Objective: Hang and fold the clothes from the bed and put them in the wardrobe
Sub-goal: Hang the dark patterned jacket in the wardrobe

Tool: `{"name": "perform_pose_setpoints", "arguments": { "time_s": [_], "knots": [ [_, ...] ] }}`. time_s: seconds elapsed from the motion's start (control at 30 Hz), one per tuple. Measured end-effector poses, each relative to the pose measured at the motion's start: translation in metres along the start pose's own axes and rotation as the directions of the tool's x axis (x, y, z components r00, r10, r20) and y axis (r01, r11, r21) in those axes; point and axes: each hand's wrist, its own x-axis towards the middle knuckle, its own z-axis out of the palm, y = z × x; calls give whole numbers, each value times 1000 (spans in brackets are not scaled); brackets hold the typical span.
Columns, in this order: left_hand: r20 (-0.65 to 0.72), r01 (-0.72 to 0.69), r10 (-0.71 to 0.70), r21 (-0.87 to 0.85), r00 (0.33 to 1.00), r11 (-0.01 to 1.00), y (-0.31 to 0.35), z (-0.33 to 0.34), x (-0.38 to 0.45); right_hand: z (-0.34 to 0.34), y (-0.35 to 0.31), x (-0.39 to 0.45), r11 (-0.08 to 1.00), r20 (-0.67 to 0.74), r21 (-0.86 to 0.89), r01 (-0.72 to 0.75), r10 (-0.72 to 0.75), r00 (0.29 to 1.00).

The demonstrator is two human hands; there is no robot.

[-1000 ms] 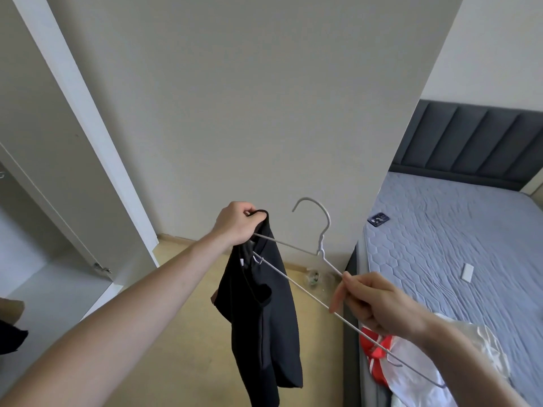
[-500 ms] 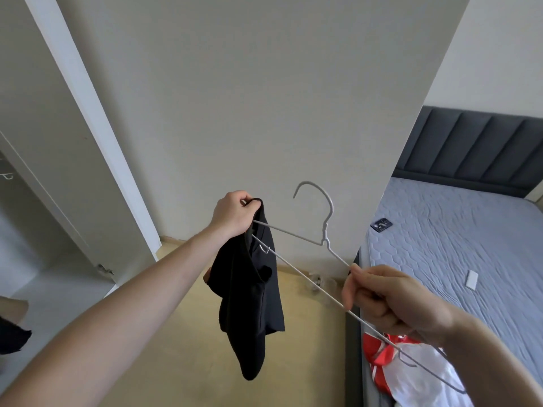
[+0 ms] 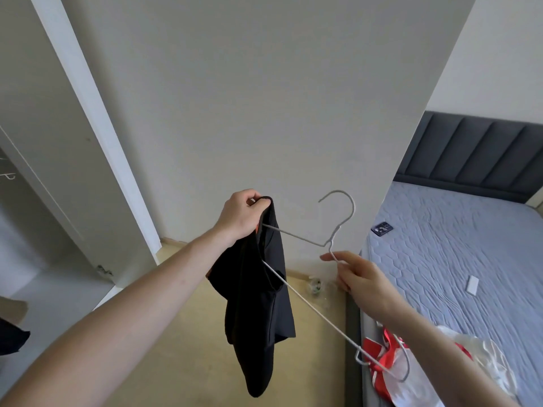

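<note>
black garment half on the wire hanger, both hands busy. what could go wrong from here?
1. The black garment sits on only one end of the hanger, bunched under the left hand; it could slide off if that grip loosens.
2. The right hand holds the thin wire only lightly near the neck, so the hanger may twist or swing.
3. The hanger's free end hangs over the red and white clothes on the bed and could snag them.
</note>
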Motion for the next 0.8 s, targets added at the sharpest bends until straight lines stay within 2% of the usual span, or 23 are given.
{"name": "perform_pose_setpoints", "arguments": {
  "time_s": [0.07, 0.13, 0.3, 0.4, 0.5, 0.7, 0.8],
  "knots": [
    [17, 4, -4, -25, 1000, 1000, 2, 1, -2, 5, -1, -2, 992, -22, -90, 94, -96, 995],
    [54, -5, 7, -42, 999, 999, 6, 4, -6, 10, -4, -2, 984, -4, -127, 124, -125, 992],
    [123, -79, 102, -176, 987, 981, 26, 12, -18, 16, -6, 13, 977, -39, -207, 51, -60, 997],
    [182, -67, 119, -271, 976, 960, 40, 14, -26, 15, -5, 17, 982, -40, -173, 81, -89, 995],
    [284, -8, 119, -362, 951, 932, 48, 15, -39, 17, -2, 18, 993, -117, -51, 106, -111, 987],
    [446, -35, 163, -281, 880, 959, 54, 30, -74, 33, 2, 10, 983, -188, 63, 171, -157, 970],
    [529, -245, 254, -89, 810, 965, 60, 16, -74, 31, 3, 5, 958, -248, 185, 218, -169, 954]
  ]
}}
